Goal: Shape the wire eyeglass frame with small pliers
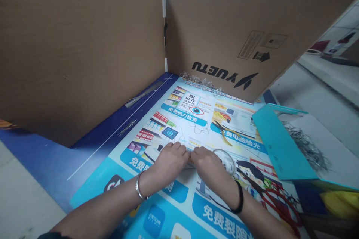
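My left hand (174,158) and my right hand (206,162) are side by side over the printed poster (179,192), knuckles up and fingers curled in. They nearly touch, closed on what looks like thin wire; the part between the fingers is mostly hidden. A fine wire curve (179,134) shows just beyond my left hand. Further out lies a bent wire shape (200,129). Pliers with yellow handles (226,138) rest ahead of my right hand, and a clear ring (226,161) lies right beside it. Red-handled scissors (269,196) are next to my right forearm.
Tall cardboard panels stand at the left (78,52) and back (218,22). Curled wire pieces (200,81) lie along the back panel. Straight wire bundles (144,94) are at the left. A turquoise box (283,145) with tangled wire (305,145) sits at the right.
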Motion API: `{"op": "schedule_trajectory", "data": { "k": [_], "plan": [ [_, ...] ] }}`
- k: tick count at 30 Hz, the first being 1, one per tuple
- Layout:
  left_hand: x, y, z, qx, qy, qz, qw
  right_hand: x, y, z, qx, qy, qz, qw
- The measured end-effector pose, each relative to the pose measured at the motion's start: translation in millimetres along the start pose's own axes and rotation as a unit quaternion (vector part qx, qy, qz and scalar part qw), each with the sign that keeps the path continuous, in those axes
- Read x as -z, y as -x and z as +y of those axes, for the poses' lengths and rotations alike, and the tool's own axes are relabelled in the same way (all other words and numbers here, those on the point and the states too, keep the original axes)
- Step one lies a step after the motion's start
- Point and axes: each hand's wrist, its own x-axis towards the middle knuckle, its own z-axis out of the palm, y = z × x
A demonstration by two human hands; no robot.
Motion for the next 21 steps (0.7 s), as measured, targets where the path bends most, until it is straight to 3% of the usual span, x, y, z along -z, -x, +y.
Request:
{"op": "schedule_trajectory", "data": {
  "k": [8, 14, 18, 21],
  "plan": [
    [-4.3, 2, -3, 0.016, -0.005, -0.022, 1.0, -5, -3, 2, -0.035, -0.004, -0.005, 0.999],
    [-8.2, 1, -7, 0.043, 0.016, 0.002, 0.999, -14, -8, 8, -0.071, -0.102, -0.011, 0.992],
    [-8.6, -1, -17, 0.081, 0.079, -0.001, 0.994, -15, -12, 11, -0.101, -0.252, 0.011, 0.962],
    [-9.4, -4, -25, 0.116, 0.195, -0.001, 0.974, -17, -14, 12, -0.134, -0.366, 0.022, 0.921]
  ]
}}
